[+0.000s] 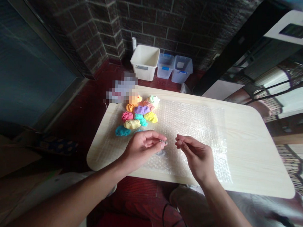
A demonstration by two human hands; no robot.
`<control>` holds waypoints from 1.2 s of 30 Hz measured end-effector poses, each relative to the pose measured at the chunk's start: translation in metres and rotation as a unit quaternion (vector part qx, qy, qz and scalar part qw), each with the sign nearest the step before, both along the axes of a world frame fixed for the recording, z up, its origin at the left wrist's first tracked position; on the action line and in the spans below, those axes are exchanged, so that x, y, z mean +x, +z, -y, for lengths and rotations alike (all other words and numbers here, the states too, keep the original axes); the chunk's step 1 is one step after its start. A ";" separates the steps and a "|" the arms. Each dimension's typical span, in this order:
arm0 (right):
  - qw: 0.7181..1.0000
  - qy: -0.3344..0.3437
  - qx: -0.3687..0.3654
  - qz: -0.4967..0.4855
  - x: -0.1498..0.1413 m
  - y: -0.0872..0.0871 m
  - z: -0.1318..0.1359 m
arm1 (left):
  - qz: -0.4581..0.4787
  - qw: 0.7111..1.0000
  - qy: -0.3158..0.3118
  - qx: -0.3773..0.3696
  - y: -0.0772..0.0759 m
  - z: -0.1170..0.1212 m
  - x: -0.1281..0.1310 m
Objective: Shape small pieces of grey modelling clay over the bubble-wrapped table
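My left hand [140, 147] is closed in a pinch over the bubble wrap, with a small greyish piece [162, 141] between thumb and fingertips. A short gap to its right, my right hand [199, 156] has thumb and fingers pressed together. Whatever that pinch holds, if anything, is too small to make out. Beneath both hands lies the clear bubble wrap [191, 120]. Beyond my left hand are several crumpled soft bundles, among them a yellow one [151, 117], a purple one [142, 110], a pink one [127, 116] and a dark teal one [123, 130].
The pale wooden table [252, 140] has rounded corners. Past its far edge stand a white bin [144, 68] and two clear boxes with blue latches [165, 68] by the brick wall. A blurred patch covers the far left table corner. Dark cables hang below the front edge.
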State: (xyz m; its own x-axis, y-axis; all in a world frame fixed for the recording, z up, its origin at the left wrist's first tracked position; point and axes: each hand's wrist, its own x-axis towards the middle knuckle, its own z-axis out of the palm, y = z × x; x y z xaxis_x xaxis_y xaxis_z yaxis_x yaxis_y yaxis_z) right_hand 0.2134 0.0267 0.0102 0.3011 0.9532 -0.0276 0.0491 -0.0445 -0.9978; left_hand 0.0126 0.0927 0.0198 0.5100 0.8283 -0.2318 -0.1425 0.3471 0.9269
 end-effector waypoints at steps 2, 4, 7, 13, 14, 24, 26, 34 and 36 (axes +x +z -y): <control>0.999 0.003 -0.028 -0.041 0.000 0.001 -0.001 | 0.000 1.000 -0.001 0.003 -0.001 0.000 0.000; 0.997 0.013 -0.043 -0.067 0.000 0.002 -0.001 | 0.002 1.000 0.000 0.005 -0.002 0.000 -0.001; 0.995 0.015 -0.043 -0.088 -0.001 0.002 -0.001 | 0.001 1.000 0.005 0.009 -0.001 0.000 -0.001; 0.988 0.028 -0.048 -0.143 0.003 -0.006 0.000 | -0.002 1.000 0.008 0.009 -0.001 0.000 -0.001; 0.985 0.037 -0.053 -0.162 0.002 -0.005 0.000 | -0.003 1.000 0.008 0.010 0.000 0.000 -0.001; 0.960 0.106 -0.064 -0.253 -0.005 0.018 0.002 | -0.014 1.000 0.011 0.011 0.005 0.000 -0.002; 0.960 0.112 -0.048 -0.253 -0.004 0.017 0.003 | -0.014 1.000 0.012 0.013 0.005 -0.001 -0.002; 0.955 0.129 -0.059 -0.259 -0.002 0.015 0.007 | -0.022 1.000 0.007 0.018 0.002 -0.001 -0.002; 0.953 0.134 -0.059 -0.264 -0.001 0.015 0.007 | -0.025 0.999 0.006 0.018 0.002 -0.001 -0.002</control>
State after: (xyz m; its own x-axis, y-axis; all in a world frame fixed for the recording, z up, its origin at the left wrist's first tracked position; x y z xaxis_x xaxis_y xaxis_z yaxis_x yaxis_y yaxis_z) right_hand 0.2121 0.0198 0.0252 -0.0378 0.9749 -0.2196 -0.4341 -0.2140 -0.8751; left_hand 0.0102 0.0938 0.0220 0.4891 0.8424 -0.2262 -0.0988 0.3112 0.9452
